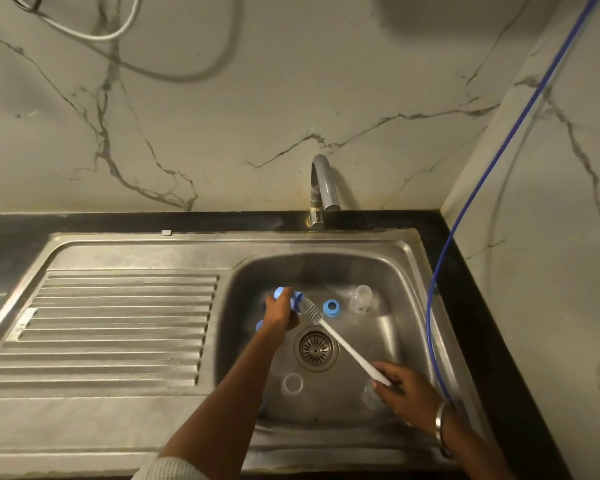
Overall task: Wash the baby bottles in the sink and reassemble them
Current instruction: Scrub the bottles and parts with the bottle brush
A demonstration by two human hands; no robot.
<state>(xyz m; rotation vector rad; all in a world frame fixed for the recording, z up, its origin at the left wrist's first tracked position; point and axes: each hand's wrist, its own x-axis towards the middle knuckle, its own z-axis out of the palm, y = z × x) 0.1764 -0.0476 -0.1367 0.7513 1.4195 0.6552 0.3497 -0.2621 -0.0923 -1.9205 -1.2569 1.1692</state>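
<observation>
- Head view looks down into a steel sink (409, 271) set in a dark counter (471, 306), with a ribbed drainboard (118, 327) to its left.
- Left hand (278, 315) covers most of a baby bottle (293, 299); only its blue ends show past the fingers (284, 299), which are curled round it.
- That bottle lies roughly level over the basin, its mouth facing right, toward the drain (316, 348).
- A white-handled bottle brush (343, 348) runs on a slant from lower right up to upper left, its grey bristle head at the bottle's mouth.
- Right hand (407, 393) pinches the low end of the handle; the handle tip is hidden under the fingers.
- A second clear bottle (361, 299) lies on the basin floor near the back right, hard to make out against the steel.
- A blue ring (331, 308) sits just left of it.
- A clear round piece (293, 382) rests near the front of the basin; another clear piece is half hidden beneath the right hand.
- A blue part peeks out under the left wrist, too covered to identify.
</observation>
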